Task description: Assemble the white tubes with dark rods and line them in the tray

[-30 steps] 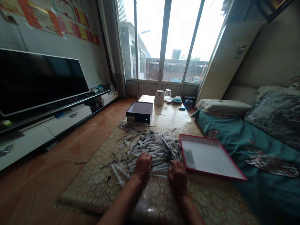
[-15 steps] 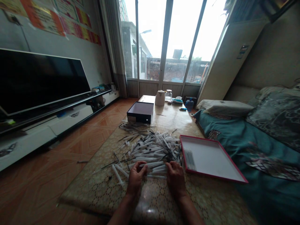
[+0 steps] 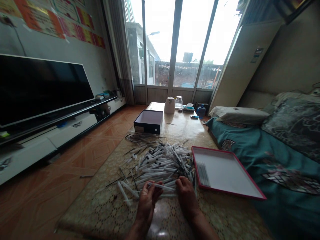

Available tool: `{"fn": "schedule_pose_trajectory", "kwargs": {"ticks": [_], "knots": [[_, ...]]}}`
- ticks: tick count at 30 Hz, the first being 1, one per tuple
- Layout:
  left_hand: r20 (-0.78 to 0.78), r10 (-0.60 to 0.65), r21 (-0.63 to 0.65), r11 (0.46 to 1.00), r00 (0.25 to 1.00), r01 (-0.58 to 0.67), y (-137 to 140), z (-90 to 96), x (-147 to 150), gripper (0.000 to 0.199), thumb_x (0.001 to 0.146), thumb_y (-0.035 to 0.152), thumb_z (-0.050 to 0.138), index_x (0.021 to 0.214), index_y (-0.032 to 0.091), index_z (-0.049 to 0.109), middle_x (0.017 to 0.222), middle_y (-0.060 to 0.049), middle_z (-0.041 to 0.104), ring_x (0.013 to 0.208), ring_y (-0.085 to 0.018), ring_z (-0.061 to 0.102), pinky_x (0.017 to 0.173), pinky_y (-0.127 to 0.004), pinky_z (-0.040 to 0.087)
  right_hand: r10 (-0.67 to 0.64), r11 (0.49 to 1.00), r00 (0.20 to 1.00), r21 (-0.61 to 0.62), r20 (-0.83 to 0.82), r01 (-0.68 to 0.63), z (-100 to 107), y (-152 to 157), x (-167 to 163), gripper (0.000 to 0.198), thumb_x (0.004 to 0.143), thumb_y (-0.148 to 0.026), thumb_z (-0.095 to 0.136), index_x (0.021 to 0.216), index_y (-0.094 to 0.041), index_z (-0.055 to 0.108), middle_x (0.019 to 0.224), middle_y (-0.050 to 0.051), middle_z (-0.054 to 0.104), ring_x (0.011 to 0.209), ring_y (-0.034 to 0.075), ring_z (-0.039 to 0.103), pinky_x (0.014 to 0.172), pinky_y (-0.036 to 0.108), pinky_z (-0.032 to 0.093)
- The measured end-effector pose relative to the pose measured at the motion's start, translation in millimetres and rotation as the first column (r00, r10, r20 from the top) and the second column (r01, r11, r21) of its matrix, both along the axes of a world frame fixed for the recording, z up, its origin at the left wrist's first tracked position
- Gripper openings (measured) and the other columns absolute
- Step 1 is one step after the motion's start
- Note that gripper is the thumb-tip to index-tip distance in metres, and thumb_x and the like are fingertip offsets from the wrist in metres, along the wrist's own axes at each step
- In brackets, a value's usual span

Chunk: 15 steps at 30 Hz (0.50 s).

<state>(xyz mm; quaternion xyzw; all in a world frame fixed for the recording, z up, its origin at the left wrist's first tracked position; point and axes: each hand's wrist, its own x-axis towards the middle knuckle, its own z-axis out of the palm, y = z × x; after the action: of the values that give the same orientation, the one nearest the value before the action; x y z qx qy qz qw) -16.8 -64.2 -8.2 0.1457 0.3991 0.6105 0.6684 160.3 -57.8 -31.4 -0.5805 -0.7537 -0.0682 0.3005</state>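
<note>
While the left hand [image 3: 147,196] pinches a white tube [image 3: 165,187] at the near edge of the heap of tubes [image 3: 155,165], the right hand [image 3: 186,193], apart from it, curls by the tube's other end, its grip hidden. The heap sprawls over a patterned table [image 3: 100,213], a dark box [image 3: 147,129] beyond, a red-rimmed tray [image 3: 232,170] rightward. A television [image 3: 42,88] stands left, a teal-covered couch [image 3: 242,143] right, tall windows [image 3: 160,43] ahead.

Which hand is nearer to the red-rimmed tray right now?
Right: the right hand is just left of the red-rimmed tray, by its near-left corner. The left hand is farther left, holding a white tube.
</note>
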Motion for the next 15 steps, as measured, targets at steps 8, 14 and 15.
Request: {"fn": "schedule_pose_trajectory", "kwargs": {"ticks": [8, 14, 15], "knots": [[0.012, 0.066, -0.052, 0.996, 0.998, -0.065, 3, -1.0, 0, 0.015, 0.082, 0.014, 0.061, 0.085, 0.018, 0.047, 0.084, -0.009, 0.074, 0.076, -0.021, 0.072, 0.068, -0.032, 0.058, 0.186, 0.977, 0.912, 0.166, -0.367, -0.133, 23, 3, 6, 0.021, 0.089, -0.01, 0.04, 0.098, -0.023, 0.054, 0.096, 0.006, 0.062, 0.093, 0.019, 0.059, 0.081, 0.034, 0.049], [0.054, 0.127, -0.119, 0.986, 0.99, -0.12, 6, 10.0, 3, 0.01, 0.085, 0.01, 0.055, 0.08, 0.017, 0.049, 0.079, -0.008, 0.074, 0.07, -0.018, 0.072, 0.064, -0.028, 0.059, -0.061, 0.996, 0.402, -0.03, -0.913, 0.084, 60, -13, -11, 0.021, 0.091, -0.036, 0.047, 0.104, -0.02, 0.051, 0.09, 0.004, 0.06, 0.074, 0.015, 0.059, 0.067, 0.029, 0.049], [0.063, 0.136, -0.126, 0.984, 0.989, -0.127, 7, 12.2, 4, 0.01, 0.085, 0.009, 0.053, 0.079, 0.017, 0.05, 0.079, -0.009, 0.074, 0.07, -0.017, 0.072, 0.064, -0.028, 0.059, -0.089, 0.995, 0.346, -0.066, -0.934, 0.077, 63, -16, -13, 0.022, 0.091, -0.038, 0.046, 0.101, -0.02, 0.052, 0.087, 0.003, 0.06, 0.071, 0.014, 0.058, 0.066, 0.028, 0.048]]}}
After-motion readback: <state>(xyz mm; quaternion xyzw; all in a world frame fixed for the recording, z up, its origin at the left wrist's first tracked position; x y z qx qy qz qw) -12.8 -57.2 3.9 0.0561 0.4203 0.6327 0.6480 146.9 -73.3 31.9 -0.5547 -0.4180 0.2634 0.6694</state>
